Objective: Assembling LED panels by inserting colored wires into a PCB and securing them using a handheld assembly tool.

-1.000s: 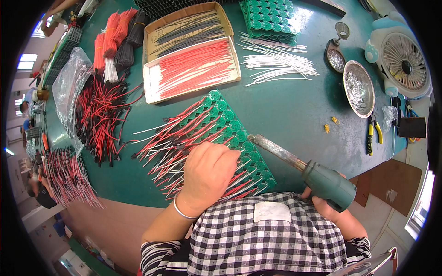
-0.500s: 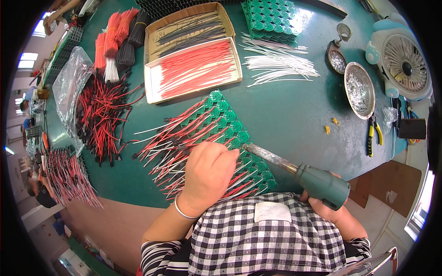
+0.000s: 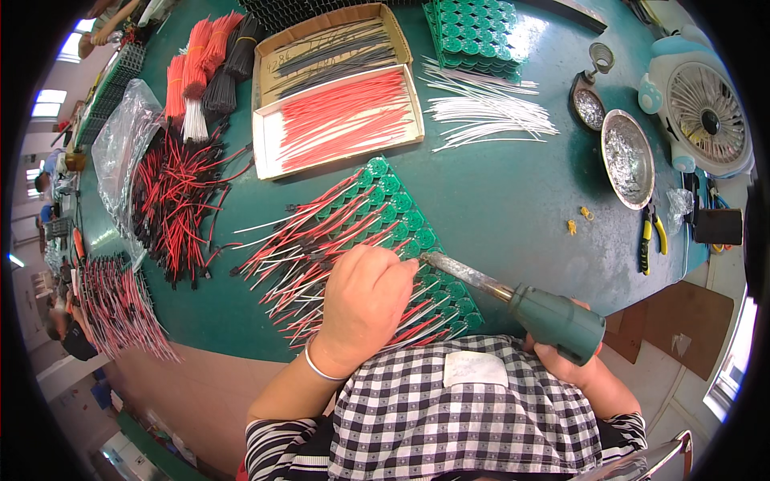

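Observation:
My right hand [image 3: 568, 362] is wrapped around the dark green handle of a soldering iron [image 3: 473, 278], partly hidden behind it. The iron's metal barrel slants up and left to a green circuit board panel [image 3: 411, 218] with round units. Beside the iron's tip, my left hand [image 3: 365, 293] has its thumb and forefinger pinched together low over the panel; what they hold is too small to make out. Many red, black and white wires [image 3: 293, 268] fan out leftward from the panel, partly under my left hand.
Red wires lie in a cardboard box [image 3: 337, 164], with white wires [image 3: 485, 116] and stacked green panels [image 3: 473, 36] beside it. A metal bowl [image 3: 628, 160], pliers [image 3: 646, 240] and fan [image 3: 706, 120] stand right. Wire bundles [image 3: 180, 200] and a plastic bag [image 3: 120, 152] lie left.
The soldering iron and my right hand have shifted very slightly left. My left hand stays almost in place, still pinched by the tip.

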A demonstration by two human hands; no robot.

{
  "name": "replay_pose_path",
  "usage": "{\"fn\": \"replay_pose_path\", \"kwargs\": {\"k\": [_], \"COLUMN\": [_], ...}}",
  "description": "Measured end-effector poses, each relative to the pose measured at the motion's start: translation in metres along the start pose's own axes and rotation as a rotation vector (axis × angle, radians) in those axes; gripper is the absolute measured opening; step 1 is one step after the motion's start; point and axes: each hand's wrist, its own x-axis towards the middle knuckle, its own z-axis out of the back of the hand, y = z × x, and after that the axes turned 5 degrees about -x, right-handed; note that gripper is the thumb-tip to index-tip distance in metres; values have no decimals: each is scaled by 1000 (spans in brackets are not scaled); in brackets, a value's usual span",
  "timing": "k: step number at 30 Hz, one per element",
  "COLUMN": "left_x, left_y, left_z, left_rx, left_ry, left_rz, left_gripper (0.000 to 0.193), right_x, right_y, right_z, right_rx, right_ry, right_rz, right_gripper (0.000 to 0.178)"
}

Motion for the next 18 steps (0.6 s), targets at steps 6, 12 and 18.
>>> {"fn": "replay_pose_path", "kwargs": {"k": [6,12,18], "left_x": [0,-8,-3], "left_y": [0,6,19], "left_z": [-2,6,40], "left_rx": [-10,-5,102], "left_ry": [5,49,-44], "left_rz": [-10,-23,-81], "left_gripper": [21,17,13], "right_x": [-20,-27,-20], "right_y": [-11,-1,-9], "right_z": [5,-14,-28], "right_rx": [280,517,509], "right_ry": [22,-224,-411], "right_rz": [-263,-306,-218], "right_gripper": [31,53,62]}}
